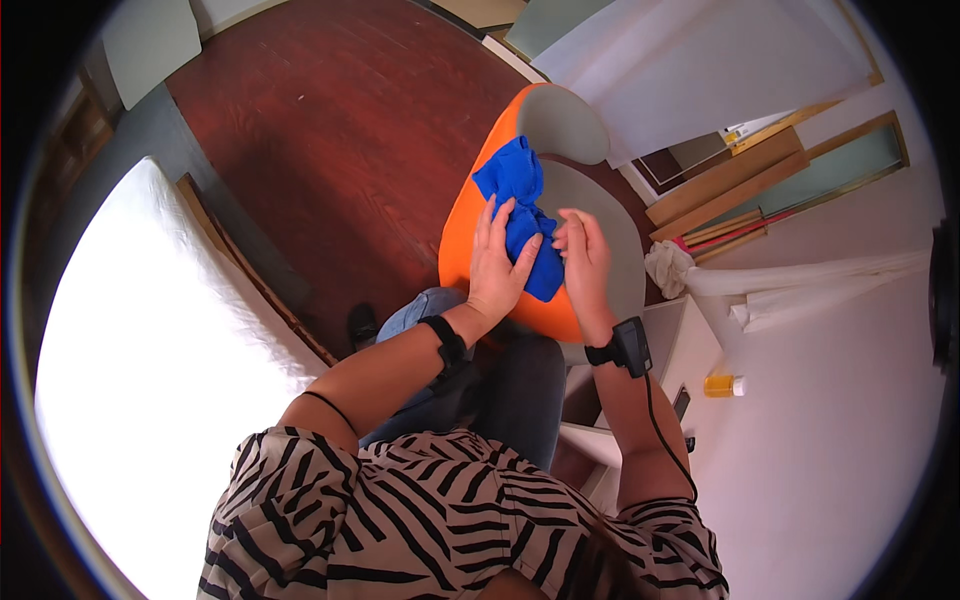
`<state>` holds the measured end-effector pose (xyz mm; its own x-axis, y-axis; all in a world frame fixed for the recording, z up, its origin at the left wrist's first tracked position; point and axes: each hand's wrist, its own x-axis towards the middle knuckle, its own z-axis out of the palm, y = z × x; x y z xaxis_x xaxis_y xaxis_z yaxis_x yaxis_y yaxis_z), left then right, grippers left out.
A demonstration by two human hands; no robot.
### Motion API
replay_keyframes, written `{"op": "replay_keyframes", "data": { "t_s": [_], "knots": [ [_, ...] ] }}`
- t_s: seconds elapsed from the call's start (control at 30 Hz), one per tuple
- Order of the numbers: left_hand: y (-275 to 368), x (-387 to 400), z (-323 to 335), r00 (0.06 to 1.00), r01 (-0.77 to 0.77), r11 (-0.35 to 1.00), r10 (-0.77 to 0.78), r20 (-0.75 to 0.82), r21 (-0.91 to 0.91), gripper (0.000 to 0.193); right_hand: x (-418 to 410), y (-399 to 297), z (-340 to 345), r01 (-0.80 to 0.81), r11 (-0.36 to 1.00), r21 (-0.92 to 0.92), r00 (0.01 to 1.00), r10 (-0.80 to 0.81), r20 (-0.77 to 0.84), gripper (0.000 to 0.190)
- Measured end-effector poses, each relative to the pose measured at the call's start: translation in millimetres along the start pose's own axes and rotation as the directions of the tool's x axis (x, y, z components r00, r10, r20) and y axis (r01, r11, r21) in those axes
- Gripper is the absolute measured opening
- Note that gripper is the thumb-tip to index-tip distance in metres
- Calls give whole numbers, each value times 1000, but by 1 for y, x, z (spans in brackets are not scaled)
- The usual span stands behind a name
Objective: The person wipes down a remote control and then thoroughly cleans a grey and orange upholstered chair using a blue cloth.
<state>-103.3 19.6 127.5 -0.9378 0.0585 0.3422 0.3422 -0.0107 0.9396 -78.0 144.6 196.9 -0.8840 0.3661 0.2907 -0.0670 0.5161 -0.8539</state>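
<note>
A bunched blue cloth (pixel 517 174) lies over the seat of an orange and grey chair (pixel 459 247). It is gathered narrow near its middle, with loose folds at both ends. My left hand (pixel 495 274) rests against the cloth's left side, fingers apart and the thumb lying across the fabric. Along the right edge of the cloth is my right hand (pixel 589 259), its fingers curled with the tips at the fabric. Whether those fingertips pinch the cloth is hidden.
On the left is a bright white bed-like surface (pixel 150 360) with a wooden edge (pixel 247 262). Dark red wooden flooring (pixel 322 135) extends beyond the chair. To the right, a white cabinet (pixel 694 337) stands near a yellow bottle (pixel 720 386) with a white cap. Wooden boards (pixel 727 184) lean further back.
</note>
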Motion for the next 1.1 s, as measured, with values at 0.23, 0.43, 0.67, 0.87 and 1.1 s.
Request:
{"op": "replay_keyframes", "data": {
  "t_s": [0.23, 0.43, 0.67, 0.87, 1.1],
  "knots": [
    [-24, -35, 40, 962, 63, 989, -97, -256, -137, 47, -18, 41, -11, -117, 892, -437, 981, 172, 88, 50],
    [-79, -103, 75, 797, 553, 823, -567, -207, -126, 51, -16, 62, -13, -188, 978, -95, 975, 198, 103, 61],
    [-89, -75, 95, 369, 824, 460, -878, -304, -330, 53, -17, 37, -10, -168, 948, -269, 971, 206, 120, 60],
    [-4, -51, 105, 405, 715, 444, -893, -198, -539, 60, -12, 59, -28, -171, 953, -248, 959, 219, 180, 57],
    [-95, -36, 134, 231, -185, -56, -973, 12, -981, 52, -10, 46, -5, -83, 950, -299, 978, 136, 160, 54]
  ]
}}
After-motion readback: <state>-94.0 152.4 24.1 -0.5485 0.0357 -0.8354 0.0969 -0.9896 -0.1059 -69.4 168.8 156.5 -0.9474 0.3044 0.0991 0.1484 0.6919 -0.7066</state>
